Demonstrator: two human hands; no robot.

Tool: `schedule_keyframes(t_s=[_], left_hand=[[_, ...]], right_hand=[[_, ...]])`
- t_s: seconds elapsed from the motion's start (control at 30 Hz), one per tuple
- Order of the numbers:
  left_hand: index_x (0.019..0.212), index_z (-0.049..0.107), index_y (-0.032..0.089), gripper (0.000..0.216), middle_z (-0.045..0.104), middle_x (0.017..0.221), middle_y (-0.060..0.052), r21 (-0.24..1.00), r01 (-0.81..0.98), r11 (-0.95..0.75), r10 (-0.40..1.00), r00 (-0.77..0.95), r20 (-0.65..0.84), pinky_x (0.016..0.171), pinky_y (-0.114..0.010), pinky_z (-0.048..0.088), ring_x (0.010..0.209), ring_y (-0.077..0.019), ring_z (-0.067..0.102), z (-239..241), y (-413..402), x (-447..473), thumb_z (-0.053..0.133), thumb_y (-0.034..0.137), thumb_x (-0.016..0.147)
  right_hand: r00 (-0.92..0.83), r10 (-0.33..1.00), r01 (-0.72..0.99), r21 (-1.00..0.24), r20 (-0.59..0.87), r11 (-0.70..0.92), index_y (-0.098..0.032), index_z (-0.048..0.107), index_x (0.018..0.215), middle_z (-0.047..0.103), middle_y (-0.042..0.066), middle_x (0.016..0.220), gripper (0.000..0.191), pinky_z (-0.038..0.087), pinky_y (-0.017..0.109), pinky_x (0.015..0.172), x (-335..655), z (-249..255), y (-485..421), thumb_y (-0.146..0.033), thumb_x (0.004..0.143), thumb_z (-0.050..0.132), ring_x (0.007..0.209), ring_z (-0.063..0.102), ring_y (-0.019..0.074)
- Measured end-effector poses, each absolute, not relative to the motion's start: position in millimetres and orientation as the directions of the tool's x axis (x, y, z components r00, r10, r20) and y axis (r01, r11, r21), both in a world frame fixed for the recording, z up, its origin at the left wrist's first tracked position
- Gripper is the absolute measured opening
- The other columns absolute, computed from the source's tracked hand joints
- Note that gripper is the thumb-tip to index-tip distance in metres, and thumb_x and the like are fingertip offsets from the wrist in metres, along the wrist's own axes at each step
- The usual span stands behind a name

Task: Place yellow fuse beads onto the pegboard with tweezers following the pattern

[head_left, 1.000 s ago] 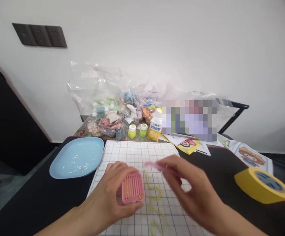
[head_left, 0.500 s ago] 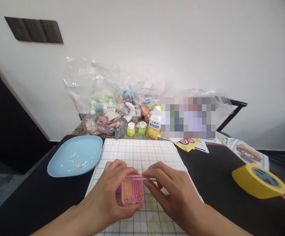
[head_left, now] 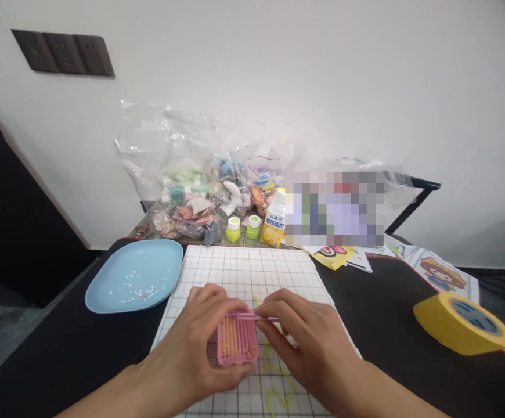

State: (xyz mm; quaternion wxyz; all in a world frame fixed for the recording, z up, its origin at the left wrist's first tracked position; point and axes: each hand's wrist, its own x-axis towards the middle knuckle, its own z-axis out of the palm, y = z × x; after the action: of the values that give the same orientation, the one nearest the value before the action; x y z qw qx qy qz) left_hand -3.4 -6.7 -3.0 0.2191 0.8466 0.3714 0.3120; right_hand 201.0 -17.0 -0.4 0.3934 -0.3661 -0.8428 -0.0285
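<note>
My left hand (head_left: 206, 337) is wrapped round a small pink ridged bead tray (head_left: 247, 337), thumb along the near edge and fingers at the far edge. Tiny yellow beads fill several grooves on the tray's left side, and a few lie loose in its near right corner. In my right hand (head_left: 305, 339) are thin pink tweezers (head_left: 265, 318), pinched between thumb and fingers. Their tips reach left over the far part of the tray; whether they hold a bead is too small to tell. Both hands are above a white gridded board (head_left: 252, 273) with yellow-green marks.
A blue plate (head_left: 117, 261) with scattered white beads lies left. Behind the board stand two small green bead jars (head_left: 233, 230), a white and yellow bottle (head_left: 274, 220) and bagged beads (head_left: 191, 215). A yellow tape roll (head_left: 461, 325) and printed papers (head_left: 442, 273) lie right.
The tray has tipped slightly and moved a little right and nearer. The loose yellow beads in its near right corner have shifted. Both hands keep their hold.
</note>
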Motion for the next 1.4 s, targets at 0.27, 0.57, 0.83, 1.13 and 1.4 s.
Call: schedule_keyframes(t_s=[0.27,0.57,0.83,1.13,1.4], left_hand=[[0.108,0.057,0.026,0.041,0.056,0.099,-0.003,0.698,0.559,-0.448,0.882,0.405,0.243,0.082,-0.041,0.045,0.092,-0.025,0.051,5,-3,-5,0.072,0.024,0.07],[0.108,0.052,0.027,0.041,0.06,0.101,-0.001,0.68,0.468,-0.564,0.788,0.552,0.274,0.087,-0.04,0.045,0.097,-0.0238,0.052,1,2,-4,0.068,0.016,0.072],[0.11,0.052,0.029,0.042,0.061,0.103,-0.002,0.683,0.452,-0.574,0.774,0.572,0.272,0.087,-0.041,0.046,0.097,-0.0248,0.055,0,4,-4,0.067,0.014,0.073],[0.12,0.053,0.038,0.056,0.062,0.111,0.002,0.723,0.492,-0.485,0.839,0.494,0.228,0.092,-0.037,0.047,0.104,-0.0242,0.056,-3,2,-7,0.076,0.019,0.073],[0.112,0.054,0.037,0.06,0.063,0.106,0.005,0.736,0.486,-0.471,0.83,0.526,0.184,0.084,-0.029,0.049,0.1,-0.0213,0.058,-1,5,-7,0.083,0.014,0.065]], right_hand=[[-0.294,0.686,0.651,-0.386,0.665,0.654,-0.019,0.058,0.09,0.063,0.0,0.077,0.006,0.042,0.019,0.049,232,8,-2,-0.022,0.093,0.054,0.057,0.055,0.0074],[-0.346,0.719,0.715,-0.326,0.603,0.618,-0.02,0.059,0.091,0.064,0.003,0.084,0.013,0.044,0.021,0.051,241,-20,10,-0.024,0.096,0.049,0.061,0.059,0.0099],[-0.292,0.733,0.73,-0.352,0.614,0.586,-0.017,0.062,0.09,0.065,0.004,0.082,0.018,0.043,0.02,0.05,239,-19,14,-0.025,0.096,0.047,0.061,0.059,0.0099],[-0.341,0.723,0.714,-0.334,0.601,0.615,-0.018,0.061,0.088,0.064,0.002,0.08,0.015,0.043,0.019,0.05,241,-22,22,-0.023,0.095,0.049,0.061,0.059,0.009],[-0.379,0.69,0.723,-0.268,0.616,0.637,-0.018,0.062,0.089,0.063,0.002,0.08,0.016,0.041,0.019,0.05,241,-21,20,-0.021,0.095,0.048,0.061,0.059,0.0086]])
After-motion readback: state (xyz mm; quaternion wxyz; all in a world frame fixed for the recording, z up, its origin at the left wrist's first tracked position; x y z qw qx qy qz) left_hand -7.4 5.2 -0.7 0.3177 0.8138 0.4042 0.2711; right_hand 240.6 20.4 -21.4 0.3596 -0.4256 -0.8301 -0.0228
